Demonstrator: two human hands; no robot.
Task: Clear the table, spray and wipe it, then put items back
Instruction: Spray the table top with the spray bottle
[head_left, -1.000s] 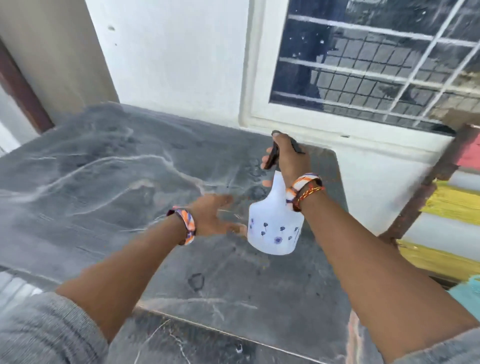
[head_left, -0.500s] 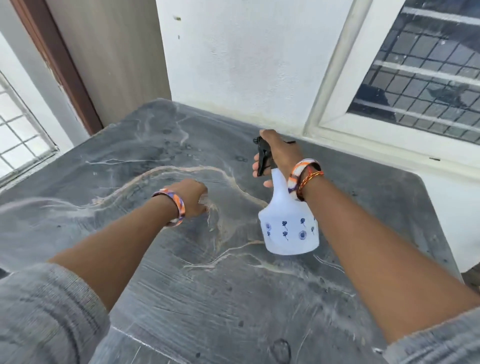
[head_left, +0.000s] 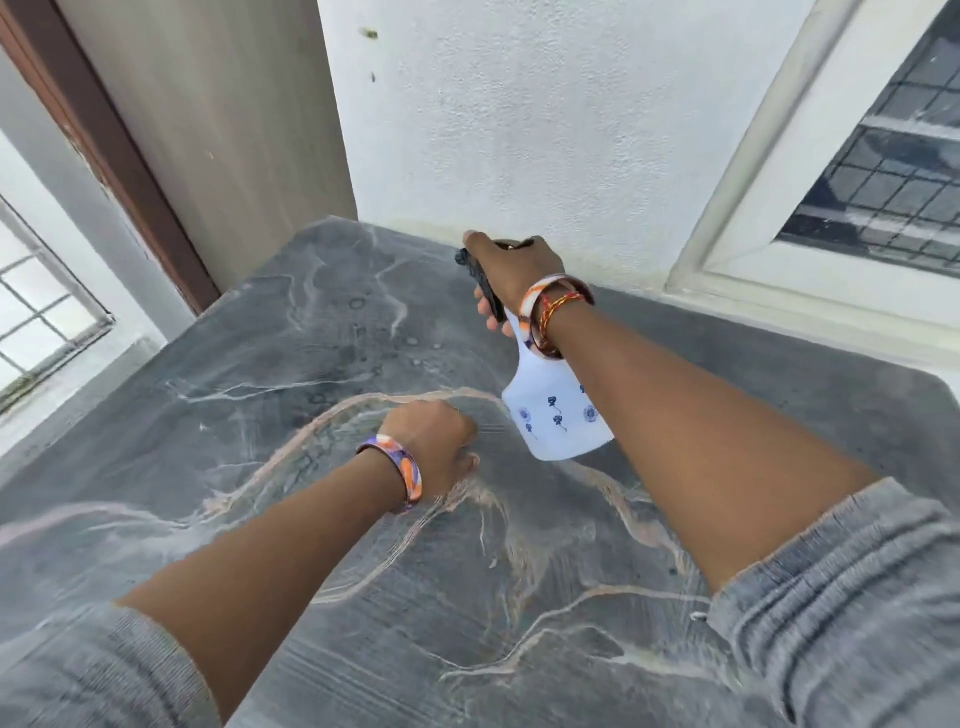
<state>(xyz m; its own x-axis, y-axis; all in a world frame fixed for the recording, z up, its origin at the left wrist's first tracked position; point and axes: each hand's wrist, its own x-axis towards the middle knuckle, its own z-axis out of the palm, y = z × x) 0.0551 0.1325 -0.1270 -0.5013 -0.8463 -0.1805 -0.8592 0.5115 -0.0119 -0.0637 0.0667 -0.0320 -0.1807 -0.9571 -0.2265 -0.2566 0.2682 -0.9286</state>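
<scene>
Head view, right hand (head_left: 514, 270) gripping spray bottle (head_left: 556, 415), left hand (head_left: 441, 441) fisted

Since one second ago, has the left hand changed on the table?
Yes. The left hand was open with spread fingers; now it is curled in a fist on the marble table, near the spray bottle.

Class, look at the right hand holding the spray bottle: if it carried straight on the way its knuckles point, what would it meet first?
Probably the white wall behind the table. The right hand holds the spray bottle above the tabletop with nothing visible between; depth is uncertain.
</scene>
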